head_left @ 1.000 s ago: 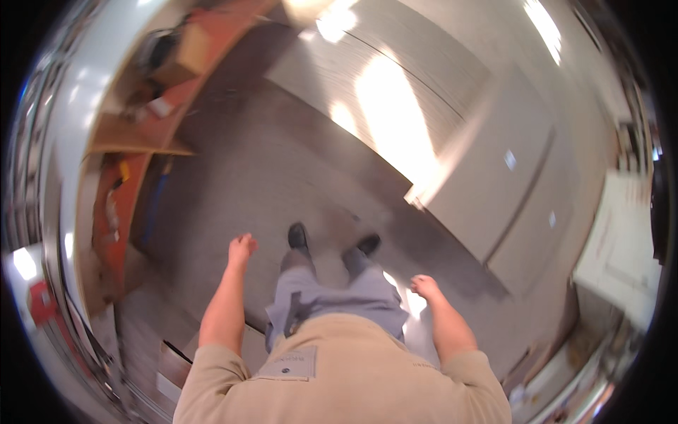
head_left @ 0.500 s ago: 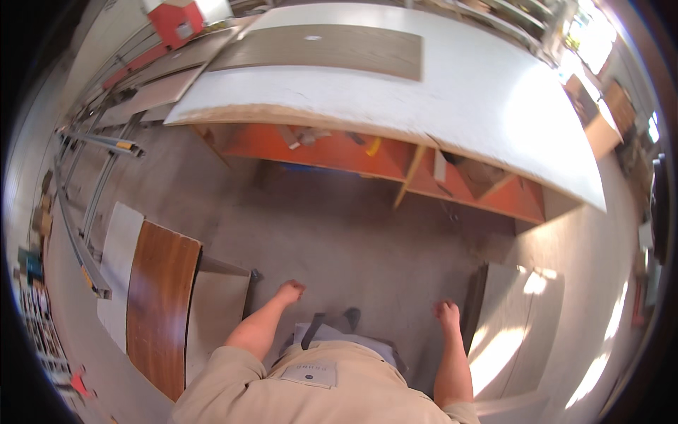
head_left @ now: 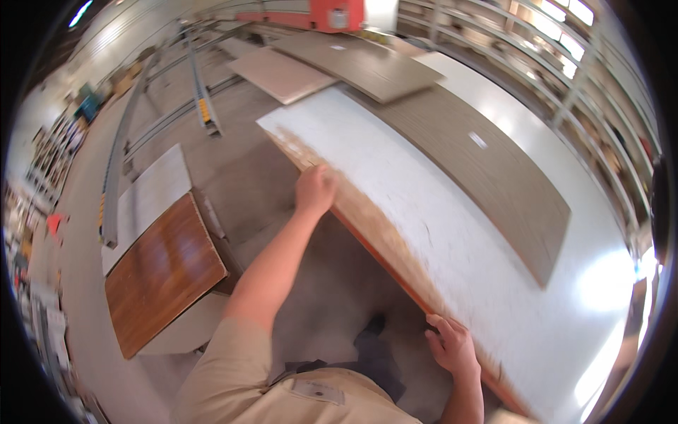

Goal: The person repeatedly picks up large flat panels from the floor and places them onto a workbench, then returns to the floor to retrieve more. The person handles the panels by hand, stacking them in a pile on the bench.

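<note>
Gripping the near long edge of the white panel (head_left: 452, 212), both hands work the same board from the person's side of it. The panel lies flat on an orange-framed counter (head_left: 395, 272), its long axis running from the upper left, away from the person, to the lower right, close to the body.

Left to right:

- A brown wood-grain board (head_left: 162, 272) and a pale board (head_left: 145, 194) lie on the floor (head_left: 240, 177), well apart from the panel.
- The left hand (head_left: 314, 191) is extended far forward. Its grip is curled closed over the raw chipboard edge (head_left: 357, 212), fingers over the top face, toward the far end of the panel.
- The right hand (head_left: 452, 346) sits close to the body at the near end. Its fingers wrap under and around the same edge; the grip is closed on the panel, thumb side up.
- A grey wood-grain sheet (head_left: 487, 169) lies on top of the white panel, parallel to its long axis and set toward the far edge, apart from both hands.
- More grey and tan sheets (head_left: 332, 60) lie beyond the panel's far end.

The panel extends to the right of, and away from, both grips. The two hands are spaced well apart along its long axis, the right hand nearer the body.
</note>
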Tool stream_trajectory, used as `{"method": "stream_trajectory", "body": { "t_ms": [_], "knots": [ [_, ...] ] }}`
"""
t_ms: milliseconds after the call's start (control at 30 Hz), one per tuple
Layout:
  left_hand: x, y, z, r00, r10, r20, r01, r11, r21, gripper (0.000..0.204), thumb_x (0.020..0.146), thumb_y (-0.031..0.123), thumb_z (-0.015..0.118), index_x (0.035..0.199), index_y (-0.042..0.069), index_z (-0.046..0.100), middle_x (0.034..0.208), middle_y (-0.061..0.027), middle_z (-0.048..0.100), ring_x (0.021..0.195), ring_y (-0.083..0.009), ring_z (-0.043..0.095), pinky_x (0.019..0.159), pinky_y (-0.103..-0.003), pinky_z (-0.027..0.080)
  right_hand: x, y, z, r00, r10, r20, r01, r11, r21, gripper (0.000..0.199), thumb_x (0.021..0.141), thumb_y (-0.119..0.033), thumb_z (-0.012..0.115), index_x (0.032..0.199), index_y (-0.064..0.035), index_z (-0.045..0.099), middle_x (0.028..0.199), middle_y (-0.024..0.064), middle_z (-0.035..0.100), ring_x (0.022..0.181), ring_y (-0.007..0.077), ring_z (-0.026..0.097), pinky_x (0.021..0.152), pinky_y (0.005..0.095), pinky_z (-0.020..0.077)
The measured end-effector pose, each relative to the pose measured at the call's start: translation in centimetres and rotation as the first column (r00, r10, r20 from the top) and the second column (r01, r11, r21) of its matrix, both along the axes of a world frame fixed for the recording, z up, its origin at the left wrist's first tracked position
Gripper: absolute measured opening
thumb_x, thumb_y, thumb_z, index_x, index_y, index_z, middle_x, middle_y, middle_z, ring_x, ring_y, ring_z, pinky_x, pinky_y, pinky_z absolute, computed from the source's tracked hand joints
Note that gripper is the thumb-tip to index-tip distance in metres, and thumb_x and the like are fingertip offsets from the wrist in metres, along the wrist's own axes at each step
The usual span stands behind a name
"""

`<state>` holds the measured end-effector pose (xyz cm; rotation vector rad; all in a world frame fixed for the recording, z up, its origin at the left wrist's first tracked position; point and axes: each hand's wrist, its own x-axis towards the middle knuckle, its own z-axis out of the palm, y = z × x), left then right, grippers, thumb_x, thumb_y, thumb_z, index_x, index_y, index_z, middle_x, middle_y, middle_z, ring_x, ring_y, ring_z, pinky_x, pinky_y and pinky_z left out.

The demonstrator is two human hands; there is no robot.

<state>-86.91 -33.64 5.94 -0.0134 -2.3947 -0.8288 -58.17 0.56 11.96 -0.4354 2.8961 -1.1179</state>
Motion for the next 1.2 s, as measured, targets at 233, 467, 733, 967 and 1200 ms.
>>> {"method": "stream_trajectory", "body": {
  "t_ms": [233, 467, 733, 967, 1200],
  "knots": [
    [-9.7, 3.7, 2.0, 0.823, 0.341, 0.455, -0.13, 0.892, -0.432, 0.066, 0.094, 0.047, 0.04, 0.143, 0.003, 0.036, 0.152, -0.0204, 0.027, 0.142, -0.0382, 0.019, 0.114, -0.052, 0.017, -23.4, 1.1, 5.8, 0.92, 0.383, -0.078, -0.378, 0.923, 0.069, 0.031, 0.075, -0.007, 0.07, 0.105, -0.0031, 0.064, 0.096, 0.0152, 0.067, 0.091, 0.0333, 0.063, 0.08, 0.04, 0.0507],
    [-9.7, 3.1, 3.5, 0.813, 0.291, 0.504, -0.09, 0.919, -0.384, 0.066, 0.095, 0.048, 0.036, 0.144, 0.004, 0.033, 0.154, -0.0195, 0.022, 0.144, -0.0364, 0.013, 0.116, -0.051, 0.012, -54.7, -10.0, 5.4, 0.952, 0.267, -0.148, -0.23, 0.946, 0.229, 0.043, 0.082, -0.019, 0.07, 0.119, -0.0012, 0.057, 0.118, 0.0192, 0.061, 0.112, 0.0329, 0.057, 0.094, 0.0399, 0.0467],
    [-9.7, 3.5, 3.1, 0.799, 0.264, 0.54, -0.108, 0.947, -0.304, 0.062, 0.096, 0.043, 0.038, 0.144, 0.005, 0.033, 0.154, -0.0179, 0.021, 0.145, -0.0338, 0.012, 0.117, -0.048, 0.012, -61.5, -14.8, 3.0, 0.982, 0.058, -0.179, 0.055, 0.819, 0.571, 0.08, 0.083, -0.05, 0.06, 0.146, -0.0096, 0.032, 0.154, 0.0128, 0.024, 0.143, 0.0329, 0.018, 0.115, 0.0473, 0.019],
    [-9.7, 3.2, 2.2, 0.865, 0.256, 0.432, -0.127, 0.944, -0.306, 0.061, 0.091, 0.041, 0.046, 0.138, 0.002, 0.043, 0.15, -0.0196, 0.029, 0.142, -0.0349, 0.02, 0.116, -0.049, 0.017, -54.1, -7.2, 2.8, 0.988, 0.042, -0.146, 0.053, 0.808, 0.586, 0.08, 0.084, -0.048, 0.06, 0.148, -0.0117, 0.028, 0.156, 0.0108, 0.021, 0.144, 0.0316, 0.016, 0.117, 0.0471, 0.0154],
    [-10.3, 3.6, 0.6, 0.916, 0.255, 0.31, -0.131, 0.92, -0.368, 0.058, 0.091, 0.038, 0.05, 0.135, 0.002, 0.045, 0.147, -0.0193, 0.035, 0.139, -0.0363, 0.027, 0.114, -0.051, 0.021, -42.6, 6.8, 2.3, 0.987, 0.035, -0.158, 0.062, 0.821, 0.568, 0.082, 0.078, -0.038, 0.068, 0.146, -0.0106, 0.032, 0.154, 0.0127, 0.025, 0.144, 0.0314, 0.018, 0.116, 0.049, 0.0152]
  ]
}}
